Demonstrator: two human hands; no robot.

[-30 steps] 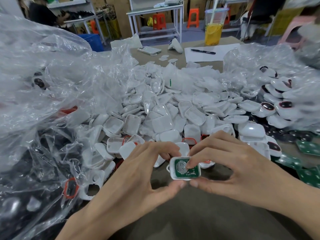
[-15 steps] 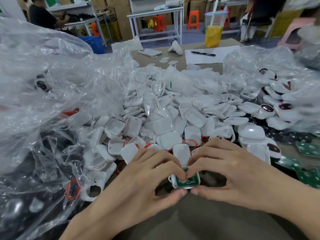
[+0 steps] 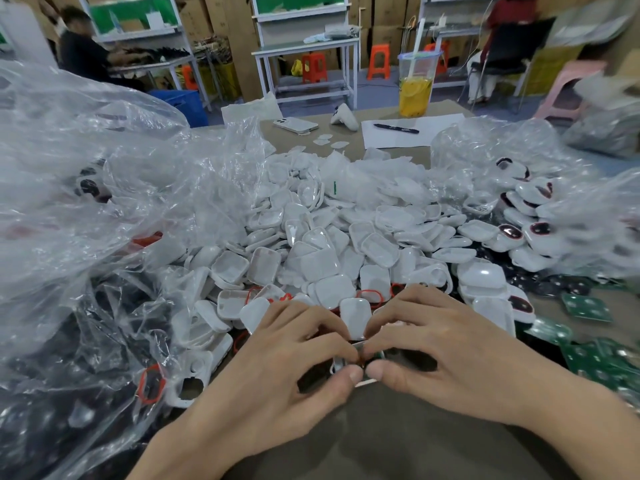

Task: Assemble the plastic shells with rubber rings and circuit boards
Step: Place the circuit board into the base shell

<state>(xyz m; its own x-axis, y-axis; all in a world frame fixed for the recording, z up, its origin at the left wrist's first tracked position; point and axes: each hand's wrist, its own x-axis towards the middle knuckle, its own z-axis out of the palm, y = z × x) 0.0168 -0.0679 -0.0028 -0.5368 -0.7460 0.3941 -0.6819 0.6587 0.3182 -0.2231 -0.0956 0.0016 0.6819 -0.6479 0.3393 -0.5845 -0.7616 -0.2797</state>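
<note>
One half-hidden shell [image 3: 358, 344], left hand [image 3: 277, 372], right hand [image 3: 450, 355]

Small assembly workshop, factory-floor feel. Surface [image 3: 398, 445] heaped at 12 o'clock with loose white plastic shells [image 3: 329, 244]. Bulk parts in clear plastic bags [image 3: 104, 202] at 9 and 2 o'clock. Green circuit boards [image 3: 585, 306] strewn at 3 o'clock. Beyond: metal-framed workbenches [image 3: 304, 46], cardboard cartons [image 3: 225, 26] along back wall, orange stools [image 3: 313, 68]. Worker [image 3: 83, 53] seated at bench, 10 o'clock; second person [image 3: 509, 13] seated, 1 o'clock.
</note>
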